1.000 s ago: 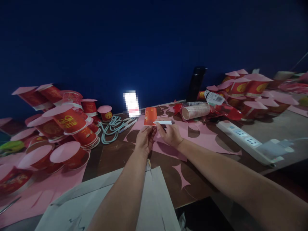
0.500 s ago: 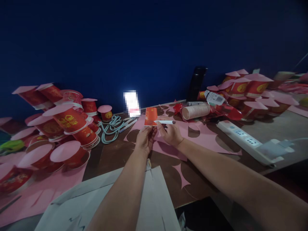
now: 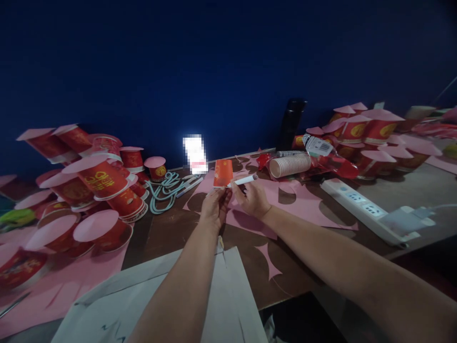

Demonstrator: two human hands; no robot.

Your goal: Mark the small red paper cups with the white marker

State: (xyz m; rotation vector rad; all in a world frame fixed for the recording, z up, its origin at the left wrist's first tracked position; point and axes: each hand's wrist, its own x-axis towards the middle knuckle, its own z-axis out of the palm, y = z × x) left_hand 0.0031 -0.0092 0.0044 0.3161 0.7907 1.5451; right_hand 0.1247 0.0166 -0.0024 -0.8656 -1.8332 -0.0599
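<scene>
My left hand (image 3: 215, 207) grips a red paper cup (image 3: 223, 172) near its lower rim; the cup is upside down, its narrow end up. In my right hand (image 3: 254, 197) is a white marker pen (image 3: 245, 179), pinched between thumb and fingers and slanting up to the right. Its left end is close to the cup's lower right edge; I cannot tell whether it touches. Under my hands lies pink paper (image 3: 303, 205) with round holes cut out. A small pink scrap (image 3: 267, 262) lies nearer to me.
Several red cups with pink paper discs (image 3: 103, 177) are piled at left, more (image 3: 357, 128) at right. A stack of nested paper cups (image 3: 291, 165), a clear bottle (image 3: 321, 147), a power strip (image 3: 353, 205), a pale blue cord (image 3: 162, 193) and a lit screen (image 3: 195, 155) surround my hands.
The marker has tilted, its right end now higher than before. The red cup has turned slightly in my left hand, which stays in nearly the same place.
</scene>
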